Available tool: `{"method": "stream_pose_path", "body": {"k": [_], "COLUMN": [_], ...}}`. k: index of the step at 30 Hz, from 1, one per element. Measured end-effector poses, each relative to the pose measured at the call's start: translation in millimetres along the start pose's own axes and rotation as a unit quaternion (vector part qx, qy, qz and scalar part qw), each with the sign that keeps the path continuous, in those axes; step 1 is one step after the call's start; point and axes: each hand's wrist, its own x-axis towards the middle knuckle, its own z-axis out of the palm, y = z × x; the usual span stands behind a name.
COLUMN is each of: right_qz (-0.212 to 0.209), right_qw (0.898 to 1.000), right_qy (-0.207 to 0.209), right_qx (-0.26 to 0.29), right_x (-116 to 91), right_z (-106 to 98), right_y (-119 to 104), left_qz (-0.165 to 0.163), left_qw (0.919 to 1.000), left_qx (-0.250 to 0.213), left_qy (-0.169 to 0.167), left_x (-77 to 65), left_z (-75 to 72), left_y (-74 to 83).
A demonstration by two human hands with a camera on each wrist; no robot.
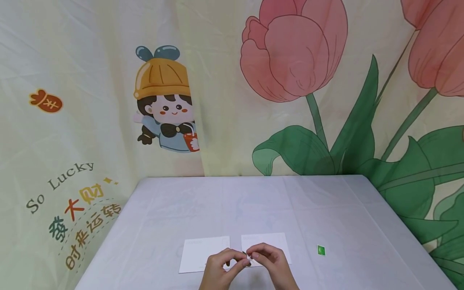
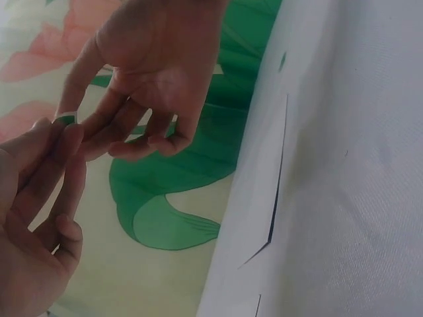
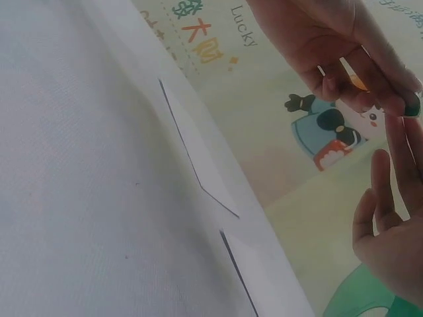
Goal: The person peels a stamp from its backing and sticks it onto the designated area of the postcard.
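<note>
Background: pale cloth backdrop [image 1: 221,48], printed at right with large pink tulips [image 1: 295,56] and broad green leaves [image 1: 301,149], at left of centre with a cartoon child [image 1: 166,117] in a yellow hat, and at far left with a red pouch [image 1: 48,101] above the lettering "So Lucky" [image 1: 72,173] and several coloured Chinese characters [image 1: 74,208]. Foreground: table [image 1: 261,205] under a white cloth, with its far edge against the backdrop. On the cloth, side by side and separated by a narrow gap, a left white paper rectangle [image 1: 203,253] and a right white paper rectangle [image 1: 266,241], the left one with faint print. To the right of both, well apart from the paper, a loose green sticker [image 1: 321,250] with a white border, flat on the cloth. At near centre, left hand [image 1: 224,266] and right hand [image 1: 271,262], raised above the table and almost touching at the fingertips. Between the fingertips, a small white-edged green sticker [image 2: 68,119], partly hidden: pinched by left thumb and forefinger, and pinched at its other side by right thumb and forefinger. Remaining fingers of the right hand loosely bent, clear of the sticker, in the left wrist view.
</note>
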Motion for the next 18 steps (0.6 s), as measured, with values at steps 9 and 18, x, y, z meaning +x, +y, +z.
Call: {"method": "stream_pose_path", "body": {"k": [9,18], "right_qz": [-0.037,-0.034], "right_qw": [0.999,0.999], "right_qy": [-0.022,-0.009], "right_qx": [-0.019,-0.027], "right_x": [-0.5,0.0], "right_z": [-0.3,0.8], "right_y": [1.8,2.1], "left_qz": [-0.001,0.004], "left_qw": [1.0,1.0], "left_qx": [0.004,0.002], "left_qy": [0.002,-0.001], "left_x": [-0.6,-0.5], "left_z": [-0.6,-0.5], "left_y": [-0.8,-0.2]}}
